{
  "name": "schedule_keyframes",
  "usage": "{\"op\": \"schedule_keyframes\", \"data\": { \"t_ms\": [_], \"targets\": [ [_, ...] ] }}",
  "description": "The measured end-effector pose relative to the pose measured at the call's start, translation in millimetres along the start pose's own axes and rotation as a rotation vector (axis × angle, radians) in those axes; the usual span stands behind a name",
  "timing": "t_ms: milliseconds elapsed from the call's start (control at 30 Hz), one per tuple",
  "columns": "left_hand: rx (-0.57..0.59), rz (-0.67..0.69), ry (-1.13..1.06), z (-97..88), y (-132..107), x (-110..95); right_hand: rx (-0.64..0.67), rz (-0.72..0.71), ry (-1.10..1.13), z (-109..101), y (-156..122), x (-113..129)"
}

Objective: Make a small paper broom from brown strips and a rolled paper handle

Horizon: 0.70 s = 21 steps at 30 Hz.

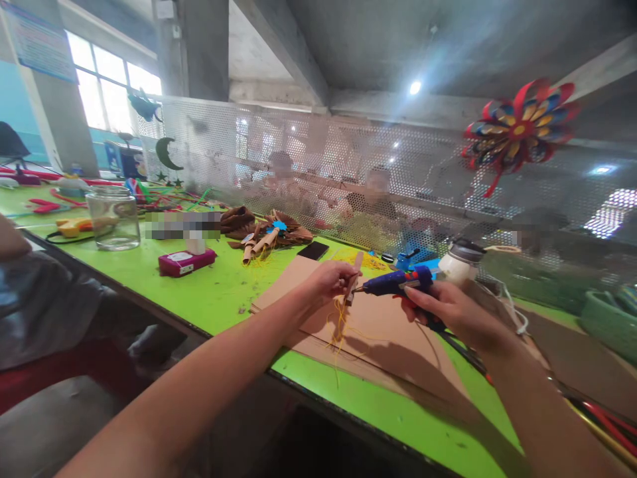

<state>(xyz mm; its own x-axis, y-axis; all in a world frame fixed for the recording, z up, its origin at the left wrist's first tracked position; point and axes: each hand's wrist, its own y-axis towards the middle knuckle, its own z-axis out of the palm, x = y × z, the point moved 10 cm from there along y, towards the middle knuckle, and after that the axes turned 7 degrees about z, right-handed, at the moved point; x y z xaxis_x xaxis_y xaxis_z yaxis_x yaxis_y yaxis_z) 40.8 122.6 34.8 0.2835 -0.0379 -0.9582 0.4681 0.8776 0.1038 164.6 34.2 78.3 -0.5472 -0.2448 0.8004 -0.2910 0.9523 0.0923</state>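
Left hand pinches brown strip; right hand grips glue gun. I'd keep nozzle off yellow threads below left hand.

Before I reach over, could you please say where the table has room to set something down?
Mostly bare tabletop lies between the magenta box and the brown sheets, and in front of those sheets. The back is crowded from the glass jar to the white bottle beyond the glue gun.
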Motion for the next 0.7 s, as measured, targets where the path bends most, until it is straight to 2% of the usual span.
{"op": "schedule_keyframes", "data": {
  "t_ms": [233,367,567,700],
  "targets": [
    [-0.025,0.001,0.005,0.0,-1.7,-1.6,-0.074,-0.005,0.054,-5.3,0.4,3.9],
    [-0.016,-0.001,0.008,0.3,-2.1,-1.6,-0.04,0.001,0.056,-3.2,0.7,0.8],
    [-0.007,0.014,0.004,0.5,-2.4,-2.9,0.082,0.002,0.002,7.1,-1.8,-0.2],
    [-0.027,0.014,0.001,-0.9,-2.5,-2.3,0.047,0.002,0.031,2.5,-0.4,-3.1]
  ]
}}
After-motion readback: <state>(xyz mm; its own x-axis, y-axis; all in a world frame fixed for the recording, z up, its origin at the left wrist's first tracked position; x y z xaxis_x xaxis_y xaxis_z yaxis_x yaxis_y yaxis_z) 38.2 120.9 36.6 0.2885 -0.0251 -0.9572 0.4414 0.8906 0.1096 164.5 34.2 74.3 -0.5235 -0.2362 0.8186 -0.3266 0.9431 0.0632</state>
